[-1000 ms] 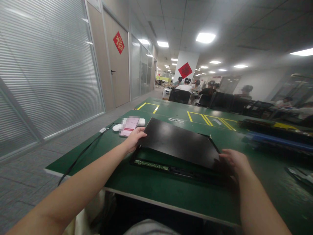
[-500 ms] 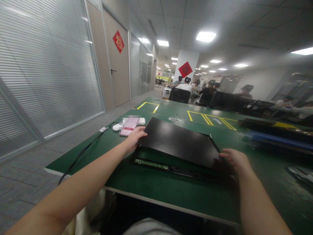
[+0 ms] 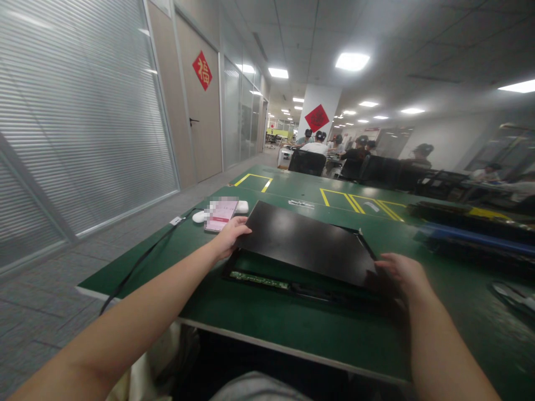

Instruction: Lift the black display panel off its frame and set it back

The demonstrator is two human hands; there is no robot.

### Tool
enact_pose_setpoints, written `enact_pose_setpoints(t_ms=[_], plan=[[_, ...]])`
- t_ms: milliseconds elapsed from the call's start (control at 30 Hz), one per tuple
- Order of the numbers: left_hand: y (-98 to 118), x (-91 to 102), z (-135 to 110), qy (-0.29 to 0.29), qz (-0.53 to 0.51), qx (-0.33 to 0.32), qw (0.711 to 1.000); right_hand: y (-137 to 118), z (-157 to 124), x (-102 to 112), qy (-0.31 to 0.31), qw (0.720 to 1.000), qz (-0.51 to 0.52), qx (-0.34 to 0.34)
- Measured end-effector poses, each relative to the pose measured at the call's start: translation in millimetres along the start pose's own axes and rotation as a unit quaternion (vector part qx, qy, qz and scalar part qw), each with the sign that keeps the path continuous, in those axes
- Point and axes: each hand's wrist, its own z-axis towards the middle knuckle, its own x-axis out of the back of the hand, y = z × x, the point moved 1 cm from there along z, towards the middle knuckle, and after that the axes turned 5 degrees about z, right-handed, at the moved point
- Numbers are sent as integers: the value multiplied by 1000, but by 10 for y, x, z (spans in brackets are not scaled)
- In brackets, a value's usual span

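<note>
A flat black panel (image 3: 307,240) is tilted up over a black frame (image 3: 292,287) with a green circuit strip (image 3: 259,279) along its near side, on a green table (image 3: 267,323). My left hand (image 3: 229,236) grips the panel's left edge, fingers curled over it. At the panel's near right corner my right hand (image 3: 403,274) holds the edge, fingers bent around it. The panel's near side is raised off the frame.
A pink-screened phone (image 3: 220,215) and a white mouse (image 3: 199,217) lie left of the panel, with a black cable (image 3: 142,259) running off the table. Dark trays (image 3: 472,234) sit at the right. Several people sit at tables further back (image 3: 317,146).
</note>
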Motion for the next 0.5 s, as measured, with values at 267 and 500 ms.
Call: enact_pose_setpoints(t_ms=[267, 500], plan=[[9, -13, -14, -26, 3, 15, 1000, -70, -83, -27, 24, 999, -33, -14], [-6, 10, 18, -9, 17, 13, 1000, -57, -75, -46, 35, 998, -56, -22]])
